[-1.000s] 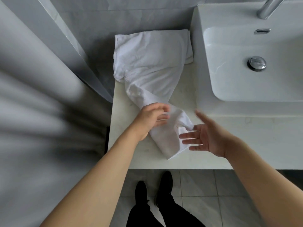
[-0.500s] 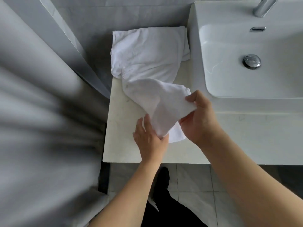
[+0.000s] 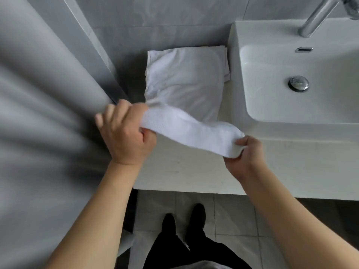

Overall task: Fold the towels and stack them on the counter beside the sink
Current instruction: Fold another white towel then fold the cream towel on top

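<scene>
Your counter [image 3: 194, 171] runs from the wall out to the front edge where you stand, with the sink [image 3: 291, 105] filling its right side. Against the back edge, just left of the sink, lies a white towel [image 3: 184, 78], roughly flattened and loosely folded, probably the base of your stack. Above the middle of the counter you hold a second towel [image 3: 186, 131] clear of the surface, bunched into a thick band. Its long axis runs left to right, dipping slightly toward the right and the front edge, which looks like you are pulling it straight before folding. Your left hand [image 3: 124, 136] is clenched around its left end near the counter's left edge; your right hand [image 3: 242, 152] grips the right end, in front of the sink.
</scene>
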A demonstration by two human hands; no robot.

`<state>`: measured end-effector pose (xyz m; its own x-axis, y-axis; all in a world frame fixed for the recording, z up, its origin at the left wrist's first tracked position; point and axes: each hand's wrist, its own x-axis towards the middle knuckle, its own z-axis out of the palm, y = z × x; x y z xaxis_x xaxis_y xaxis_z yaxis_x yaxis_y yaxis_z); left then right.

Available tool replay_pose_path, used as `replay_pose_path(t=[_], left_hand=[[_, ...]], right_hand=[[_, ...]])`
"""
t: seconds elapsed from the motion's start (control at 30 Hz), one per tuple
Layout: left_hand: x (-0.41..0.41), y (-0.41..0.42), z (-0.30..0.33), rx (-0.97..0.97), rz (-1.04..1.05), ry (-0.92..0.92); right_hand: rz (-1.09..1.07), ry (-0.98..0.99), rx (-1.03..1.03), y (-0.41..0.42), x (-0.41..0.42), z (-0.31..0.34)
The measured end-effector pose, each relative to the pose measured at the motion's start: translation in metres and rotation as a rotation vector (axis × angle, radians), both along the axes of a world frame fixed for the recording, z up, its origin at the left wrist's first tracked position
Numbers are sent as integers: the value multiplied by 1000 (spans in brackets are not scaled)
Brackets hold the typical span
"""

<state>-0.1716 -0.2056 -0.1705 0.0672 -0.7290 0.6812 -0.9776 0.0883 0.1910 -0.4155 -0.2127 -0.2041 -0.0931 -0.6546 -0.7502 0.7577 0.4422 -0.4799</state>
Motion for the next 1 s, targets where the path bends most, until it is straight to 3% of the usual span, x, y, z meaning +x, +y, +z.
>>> replay_pose_path(t=[0.1, 0.17, 0.23, 0.37, 0.47, 0.53, 0.6, 0.67, 0.73, 0.83, 0.9, 1.0], left_hand=[[0, 25, -45, 429, -44, -150], [-1, 39, -75, 882, -47, -312], [-4, 45, -96, 1256, -37, -336], [-14, 23, -99, 1630, -114, -327], [-14, -4, -86, 1754, -141, -281], [-15, -17, -79, 1776, -153, -228], [-22, -21, -76, 1814, -175, -283], [-33, -18, -81, 1884, -179, -357], [-35, -13, -91, 1935, -169, -445], [-25, -10, -101, 1941, -124, -535], [-17, -11, -104, 1954, -116, -534], [-5, -30, -107, 1975, -146, -235]], right_hand=[[51, 149, 213, 14, -12, -24], [142, 264, 355, 21, -24, -40], [244, 348, 453, 26, -30, -52], [336, 487, 450, 24, -21, -55], [234, 633, 95, 19, -18, -37], [195, 610, -180, 19, -25, -22], [244, 626, -325, 25, -31, -8], [438, 776, -298, 35, -34, -12], [695, 939, -16, 39, -40, -37], [1284, 973, 417, 30, -44, -64], [1401, 1211, 347, 10, -37, -73], [1217, 1443, 70, -41, -14, -74]])
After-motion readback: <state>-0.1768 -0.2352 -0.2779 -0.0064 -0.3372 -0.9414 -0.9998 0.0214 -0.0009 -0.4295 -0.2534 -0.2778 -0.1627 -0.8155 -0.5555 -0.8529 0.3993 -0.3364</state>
